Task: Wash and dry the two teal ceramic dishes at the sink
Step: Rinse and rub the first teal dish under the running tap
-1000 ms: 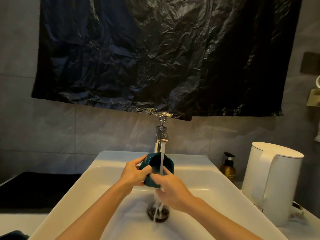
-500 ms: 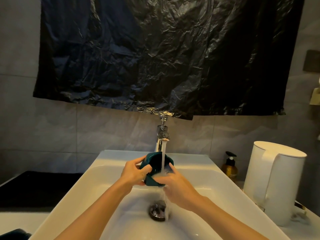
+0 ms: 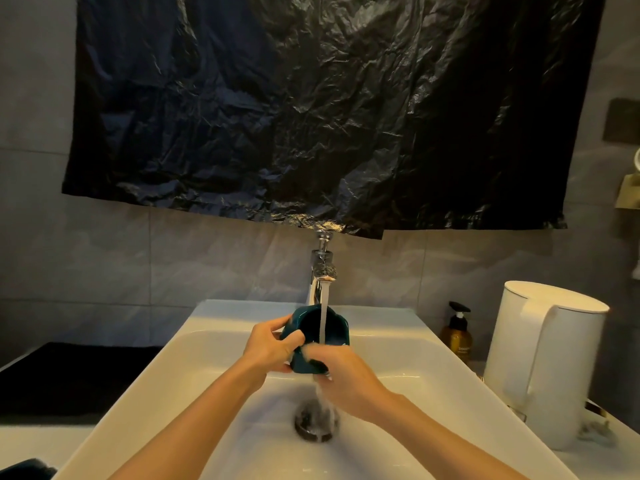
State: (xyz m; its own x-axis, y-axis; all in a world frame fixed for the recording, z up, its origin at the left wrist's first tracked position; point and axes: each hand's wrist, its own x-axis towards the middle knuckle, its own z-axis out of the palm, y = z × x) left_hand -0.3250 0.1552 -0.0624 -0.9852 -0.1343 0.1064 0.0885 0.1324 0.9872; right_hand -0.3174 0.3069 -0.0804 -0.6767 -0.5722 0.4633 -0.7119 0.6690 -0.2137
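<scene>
A small teal ceramic dish (image 3: pixel 334 329) is held above the white sink (image 3: pixel 214 327), its hollow facing me under the stream from the chrome tap (image 3: pixel 322 268). My left hand (image 3: pixel 268 344) grips its left side. My right hand (image 3: pixel 346 372) is at its lower front edge with fingers on the dish, and the water runs over them down to the drain (image 3: pixel 317 422). A dark teal object (image 3: pixel 27 468) peeks in at the bottom left corner; only a sliver shows.
A white electric kettle (image 3: pixel 543 362) stands on the counter to the right of the sink, with an amber pump bottle (image 3: pixel 457 336) behind it. A black surface (image 3: pixel 69 375) lies to the left. A black plastic sheet (image 3: pixel 311 109) hangs on the tiled wall above the tap.
My right hand has shifted along the dish's lower front edge under the water. The dish and my left hand stay in nearly the same place.
</scene>
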